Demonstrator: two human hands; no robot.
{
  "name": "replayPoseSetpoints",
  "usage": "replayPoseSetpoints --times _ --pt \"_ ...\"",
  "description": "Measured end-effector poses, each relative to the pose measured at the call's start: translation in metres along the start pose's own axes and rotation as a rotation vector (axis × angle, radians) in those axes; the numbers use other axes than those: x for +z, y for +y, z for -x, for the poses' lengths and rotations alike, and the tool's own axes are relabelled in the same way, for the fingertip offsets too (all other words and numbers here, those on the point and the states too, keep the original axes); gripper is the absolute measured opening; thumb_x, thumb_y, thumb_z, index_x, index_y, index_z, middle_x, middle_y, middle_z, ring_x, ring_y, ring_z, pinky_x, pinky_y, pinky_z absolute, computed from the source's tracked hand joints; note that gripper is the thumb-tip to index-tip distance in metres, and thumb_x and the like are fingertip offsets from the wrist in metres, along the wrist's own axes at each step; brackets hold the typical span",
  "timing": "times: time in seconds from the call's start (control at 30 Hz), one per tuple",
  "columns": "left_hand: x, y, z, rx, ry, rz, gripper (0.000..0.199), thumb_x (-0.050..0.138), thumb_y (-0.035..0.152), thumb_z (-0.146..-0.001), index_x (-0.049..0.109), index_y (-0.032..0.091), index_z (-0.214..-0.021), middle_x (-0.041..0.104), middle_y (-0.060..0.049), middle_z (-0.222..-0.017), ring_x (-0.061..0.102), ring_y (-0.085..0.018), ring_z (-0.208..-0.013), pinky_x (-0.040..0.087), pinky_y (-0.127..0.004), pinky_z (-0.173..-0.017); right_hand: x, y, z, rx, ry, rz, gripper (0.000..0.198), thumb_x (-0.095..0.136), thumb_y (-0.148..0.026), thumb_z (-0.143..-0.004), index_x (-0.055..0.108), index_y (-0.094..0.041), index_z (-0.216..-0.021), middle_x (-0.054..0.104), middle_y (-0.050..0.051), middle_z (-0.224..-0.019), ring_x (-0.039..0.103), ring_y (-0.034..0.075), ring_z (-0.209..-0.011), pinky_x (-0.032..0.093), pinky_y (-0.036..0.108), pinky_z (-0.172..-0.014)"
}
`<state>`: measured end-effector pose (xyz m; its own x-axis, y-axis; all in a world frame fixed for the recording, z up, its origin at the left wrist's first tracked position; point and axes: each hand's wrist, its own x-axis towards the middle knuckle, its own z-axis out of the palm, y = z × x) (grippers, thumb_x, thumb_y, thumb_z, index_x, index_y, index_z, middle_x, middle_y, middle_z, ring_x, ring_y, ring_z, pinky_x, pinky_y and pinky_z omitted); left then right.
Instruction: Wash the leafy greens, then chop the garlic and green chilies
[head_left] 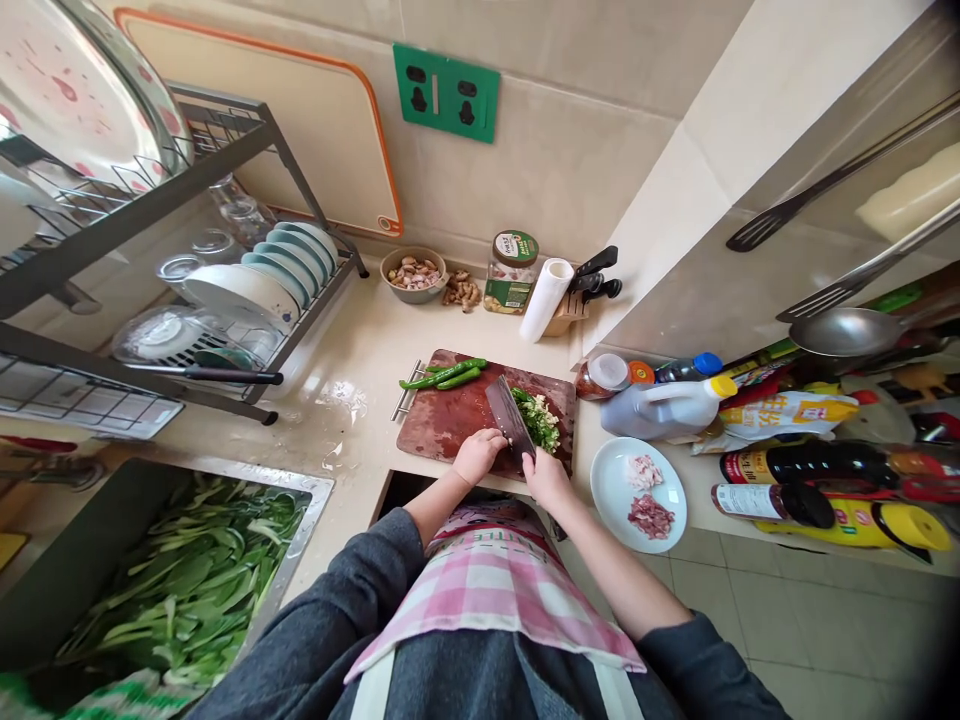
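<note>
My right hand is wrapped round the handle of a cleaver. Its broad blade is tilted over a reddish-brown cutting board. Beside the blade, my left hand has its fingers bent together near the blade's left face; whether anything is between them is hidden. Chopped green and pale pieces lie in a heap to the right of the cleaver. A few whole green chili peppers rest at the board's far left, by its metal handle.
Right of the board, a white plate carries two small heaps of chopped meat, near bottles and jars. Behind stand a bowl of garlic, ginger, a paper roll and a knife block. Leafy greens fill the sink at left.
</note>
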<state>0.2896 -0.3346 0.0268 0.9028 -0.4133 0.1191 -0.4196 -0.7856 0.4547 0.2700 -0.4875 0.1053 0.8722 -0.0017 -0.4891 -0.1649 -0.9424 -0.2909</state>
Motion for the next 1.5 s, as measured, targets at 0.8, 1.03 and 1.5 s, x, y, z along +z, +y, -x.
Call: replayPoseSetpoints --times 0.8,1.03,1.5 --pt "-0.070 -0.079 0.081 -0.440 0.403 0.147 0.022 0.045 0.026 -0.084 0.058 0.018 -0.099 0.062 -0.006 -0.096 0.059 -0.018 -0.086 0.049 -0.032 -0.080 -0.052 0.067 -0.044 -0.310 -0.172 -0.256 0.029 0.040 -0.045 -0.082 0.047 -0.020 -0.070 0.049 -0.005 -0.046 0.044 0.009 -0.037 0.032 0.020 -0.042" --pt "-0.097 -0.096 0.003 -0.318 0.298 -0.038 0.038 0.054 0.019 -0.077 0.050 0.018 -0.115 0.053 -0.010 -0.116 0.046 -0.024 -0.111 0.038 -0.038 -0.096 -0.004 0.030 -0.017 -0.070 -0.215 -0.733 0.019 0.044 -0.038 -0.079 0.038 -0.021 -0.072 0.045 -0.009 -0.049 0.039 0.005 -0.031 0.033 0.017 -0.032" --pt "-0.098 -0.106 -0.051 -0.334 -0.085 -0.199 0.045 0.056 0.034 -0.078 0.046 0.024 -0.121 0.053 -0.010 -0.122 0.045 -0.027 -0.114 0.019 -0.048 -0.102 -0.022 0.012 0.005 0.083 0.002 -1.037 0.020 0.044 -0.041 -0.076 0.039 -0.022 -0.073 0.046 -0.008 -0.051 0.038 0.006 -0.033 0.035 0.018 -0.033"
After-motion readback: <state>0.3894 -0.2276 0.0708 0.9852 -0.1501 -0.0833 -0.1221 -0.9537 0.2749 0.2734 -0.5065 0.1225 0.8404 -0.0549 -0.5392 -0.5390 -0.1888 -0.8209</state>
